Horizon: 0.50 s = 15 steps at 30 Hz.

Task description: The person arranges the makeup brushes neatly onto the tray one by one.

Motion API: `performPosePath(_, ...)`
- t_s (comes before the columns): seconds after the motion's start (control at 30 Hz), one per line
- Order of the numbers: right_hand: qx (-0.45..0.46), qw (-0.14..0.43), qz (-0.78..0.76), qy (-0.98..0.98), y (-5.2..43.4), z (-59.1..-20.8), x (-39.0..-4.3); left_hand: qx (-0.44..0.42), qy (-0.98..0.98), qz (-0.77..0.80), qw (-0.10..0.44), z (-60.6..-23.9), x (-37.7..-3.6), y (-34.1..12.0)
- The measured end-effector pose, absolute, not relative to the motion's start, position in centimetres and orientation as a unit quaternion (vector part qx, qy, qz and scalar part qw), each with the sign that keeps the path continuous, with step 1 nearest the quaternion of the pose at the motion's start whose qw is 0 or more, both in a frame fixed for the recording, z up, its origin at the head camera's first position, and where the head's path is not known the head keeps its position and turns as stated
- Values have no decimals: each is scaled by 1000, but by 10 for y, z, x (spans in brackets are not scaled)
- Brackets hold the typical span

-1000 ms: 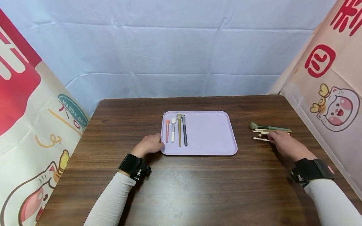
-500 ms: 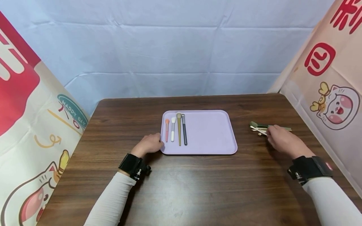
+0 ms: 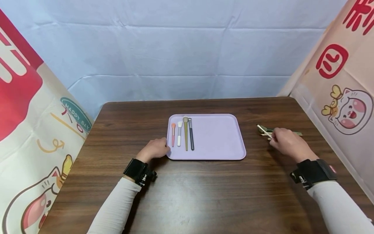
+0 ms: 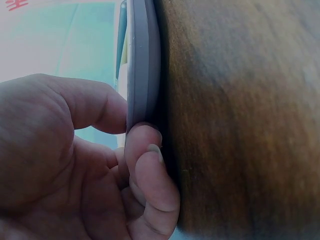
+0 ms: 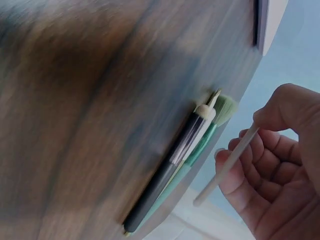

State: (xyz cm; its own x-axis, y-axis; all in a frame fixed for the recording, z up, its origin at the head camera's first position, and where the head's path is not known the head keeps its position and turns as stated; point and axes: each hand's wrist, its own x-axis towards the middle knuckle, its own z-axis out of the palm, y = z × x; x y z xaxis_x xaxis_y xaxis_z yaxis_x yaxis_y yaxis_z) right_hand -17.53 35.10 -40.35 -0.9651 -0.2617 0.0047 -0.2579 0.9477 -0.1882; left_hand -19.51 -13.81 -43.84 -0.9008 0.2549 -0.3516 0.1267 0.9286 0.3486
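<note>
Slim pale brush (image 5: pixel 226 165): one, raised near the loose brushes, pinched narrowly by the right hand (image 3: pixel 287 143); so thin a handle may twist or slip.
Loose brushes (image 5: pixel 156 186): several, bunched closely on the table (image 3: pixel 222 195), partly hidden in head view; a low knuckle could scatter them.
Lilac tray (image 3: pixel 216 139): one, well apart, near corner gripped by the left hand (image 3: pixel 153 149); a tug could skew it.
Row brushes (image 3: pixel 186 135): four, side by side on the tray; a jolt might roll them together.
</note>
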Motion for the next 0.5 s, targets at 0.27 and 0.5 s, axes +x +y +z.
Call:
performPosePath(0.27,-125,-6,-101,987,336,-404,-182,91,961,167,201,-437,-195,-138)
performPosePath(0.5,-117,-6,-108,987,319,-402,-186,91,961,167,202,-438,-196,-138)
